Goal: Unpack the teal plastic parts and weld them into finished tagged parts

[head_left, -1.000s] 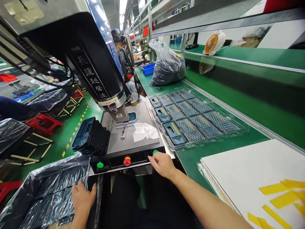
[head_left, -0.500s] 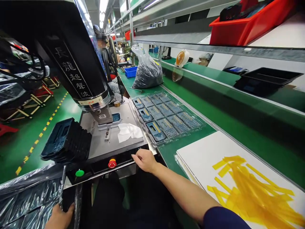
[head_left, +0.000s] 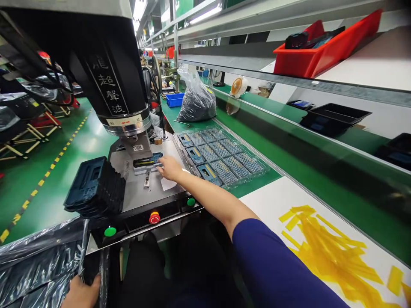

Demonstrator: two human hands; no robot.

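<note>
From the head camera, the person's right hand (head_left: 170,167) reaches forward in a navy sleeve, its fingers lying on a blue plastic housing with a yellow strip (head_left: 146,161), which sits on the steel plate of an ultrasonic welder (head_left: 138,192), just under the black welding head (head_left: 112,72). The fingers look fairly flat over the housing (whether they grip it or only press it, I cannot tell). A crumpled white cloth (head_left: 167,184) lies partly beneath the palm. Near that hand, a clear blister tray (head_left: 221,158) holds more blue housings and mesh pieces on the green bench. The left hand (head_left: 81,293) sits low at the frame's edge, beside a plastic-lined bin (head_left: 41,265), and its grip cannot be made out. A stack of dark blue housings (head_left: 94,186) stands on the plate's left side, above a red emergency stop (head_left: 154,218) and two green buttons (head_left: 110,232). Farther along the bench are a bulging bag of black parts (head_left: 196,102) and a blue bin (head_left: 175,99), while yellow strips (head_left: 321,252) lie on a white board to the right.
</note>
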